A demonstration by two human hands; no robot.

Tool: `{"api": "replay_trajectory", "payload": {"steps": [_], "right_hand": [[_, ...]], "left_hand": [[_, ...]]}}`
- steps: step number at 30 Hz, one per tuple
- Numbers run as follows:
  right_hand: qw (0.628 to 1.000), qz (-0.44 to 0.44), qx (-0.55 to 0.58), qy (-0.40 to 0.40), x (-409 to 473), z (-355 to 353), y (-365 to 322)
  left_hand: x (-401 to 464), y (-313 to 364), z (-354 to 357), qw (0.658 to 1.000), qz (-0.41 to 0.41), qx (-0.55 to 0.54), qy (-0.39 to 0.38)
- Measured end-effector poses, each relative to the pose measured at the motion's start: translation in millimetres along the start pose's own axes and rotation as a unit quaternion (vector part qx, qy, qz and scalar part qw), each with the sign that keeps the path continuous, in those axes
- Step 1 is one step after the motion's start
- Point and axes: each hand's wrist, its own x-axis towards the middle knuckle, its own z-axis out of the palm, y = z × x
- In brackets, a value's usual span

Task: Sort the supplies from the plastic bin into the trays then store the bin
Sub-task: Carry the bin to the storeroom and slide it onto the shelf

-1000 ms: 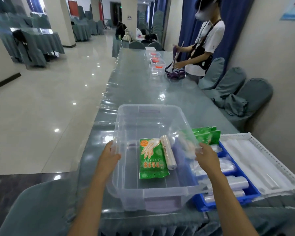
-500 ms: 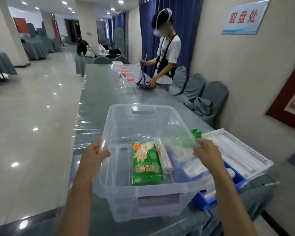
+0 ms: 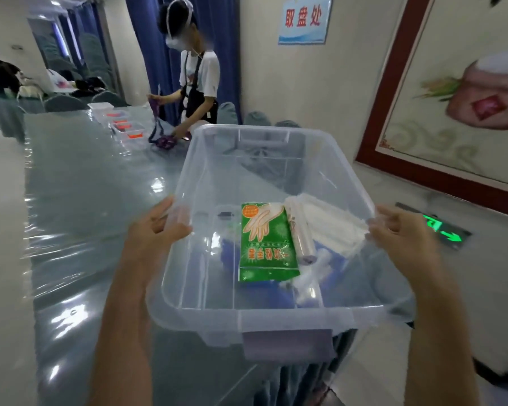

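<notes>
- Left hand (image 3: pixel 156 230) grips the left rim of the clear plastic bin (image 3: pixel 276 317); right hand (image 3: pixel 399 232) grips the right rim.
- Bin is held up above the table's near end; its long axis runs away from the wearer, handle ends near and far.
- Inside: green glove packet (image 3: pixel 266 244) lies flat, long axis near-to-far, print upside down; white roll (image 3: pixel 301 235) lies just beside it on the right, roughly parallel.
- Table (image 3: pixel 94 200) with glossy plastic cover stretches away.
- Far end: a person (image 3: pixel 198 83) stands beside the table.
</notes>
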Motion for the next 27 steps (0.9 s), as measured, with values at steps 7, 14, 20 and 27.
{"api": "replay_trajectory", "payload": {"steps": [7, 14, 20, 27], "right_hand": [[0.988, 0.112, -0.03, 0.106, -45, -79, 55], [0.955, 0.217, -0.06, 0.192, -100, -169, 122], [0.911, 0.29, -0.073, 0.282, -162, -257, 179], [0.822, 0.378, -0.063, 0.421, -242, -351, 242]], "left_hand": [[-6, -1, 101, 0.989, -0.02, -0.031, -0.142], [-35, -3, 229, 0.956, -0.007, -0.006, -0.292], [-100, 6, 361, 0.912, 0.005, -0.008, -0.41], [-208, 20, 500, 0.847, 0.036, -0.009, -0.531]]}}
